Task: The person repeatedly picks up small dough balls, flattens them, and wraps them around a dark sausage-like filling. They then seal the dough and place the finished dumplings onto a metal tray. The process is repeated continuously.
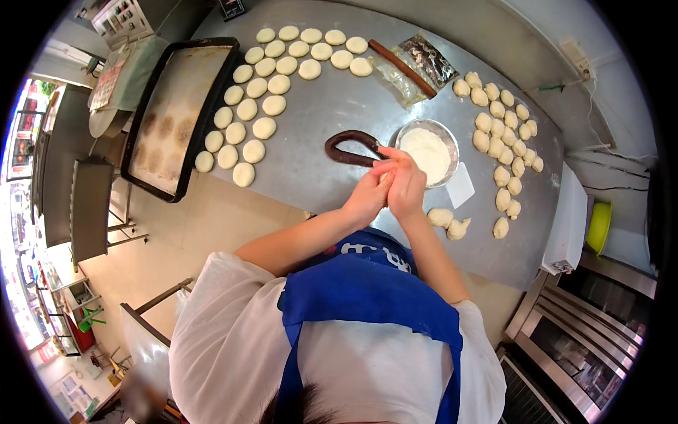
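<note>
My left hand (369,190) and my right hand (407,185) are pressed together above the steel worktable (318,114). Their fingers overlap, so whatever may be between them is hidden. Just beyond the fingers lies a looped rope of dark brown paste (339,142). Beside my right hand stands a round metal bowl (454,139) of white flour (424,153). A white plastic dough scraper (461,185) lies against the bowl's near side. Two lumps of pale dough (439,217) rest close to my right forearm.
Flattened dough rounds (274,105) curve along the table's left and far sides. Several dough balls (497,127) lie at the right. A wooden rolling pin (402,69) rests by plastic bags (428,59). A black-rimmed baking tray (177,100) stands left; a multi-door steel oven (577,339) stands lower right.
</note>
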Demonstrator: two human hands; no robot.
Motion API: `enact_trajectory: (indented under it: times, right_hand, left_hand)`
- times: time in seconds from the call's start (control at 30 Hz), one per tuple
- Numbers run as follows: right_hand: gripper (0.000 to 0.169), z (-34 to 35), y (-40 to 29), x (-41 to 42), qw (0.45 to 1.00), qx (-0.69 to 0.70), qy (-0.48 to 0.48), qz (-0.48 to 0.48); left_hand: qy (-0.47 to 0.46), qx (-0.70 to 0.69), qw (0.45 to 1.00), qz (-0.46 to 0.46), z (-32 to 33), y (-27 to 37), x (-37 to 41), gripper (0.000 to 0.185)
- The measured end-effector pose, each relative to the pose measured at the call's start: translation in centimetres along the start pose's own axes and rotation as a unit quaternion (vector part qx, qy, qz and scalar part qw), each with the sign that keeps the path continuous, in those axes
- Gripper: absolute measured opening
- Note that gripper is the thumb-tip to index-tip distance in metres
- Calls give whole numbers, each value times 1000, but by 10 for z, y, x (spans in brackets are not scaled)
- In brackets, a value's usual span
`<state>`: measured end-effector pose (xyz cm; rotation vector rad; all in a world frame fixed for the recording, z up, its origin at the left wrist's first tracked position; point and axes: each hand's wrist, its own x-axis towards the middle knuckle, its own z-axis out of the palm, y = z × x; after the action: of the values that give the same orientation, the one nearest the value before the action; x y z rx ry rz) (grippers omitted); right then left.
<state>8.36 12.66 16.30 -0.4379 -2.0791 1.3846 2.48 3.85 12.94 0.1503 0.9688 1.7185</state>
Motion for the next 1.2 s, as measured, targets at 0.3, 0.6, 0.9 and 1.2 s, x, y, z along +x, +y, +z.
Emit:
enact_trajectory:
  times: [0.3,0.6,0.9,1.2]
  right_hand:
    - [45,-8,26,-2,994,-94,-51,-18]
    - [32,10,19,-2,992,-116,44,-38]
    - [36,7,23,5,985,-146,-70,-56]
    - [39,32,34,22,979,-145,-78,-118]
  left_hand:
    - [23,-74,997,-9,-8,15,3,50]
    - [29,-143,985,-89,-5,38,8,45]
    - [71,-81,993,-52,-1,28,-3,35]
    - [79,-177,981,-5,-31,32,2,51]
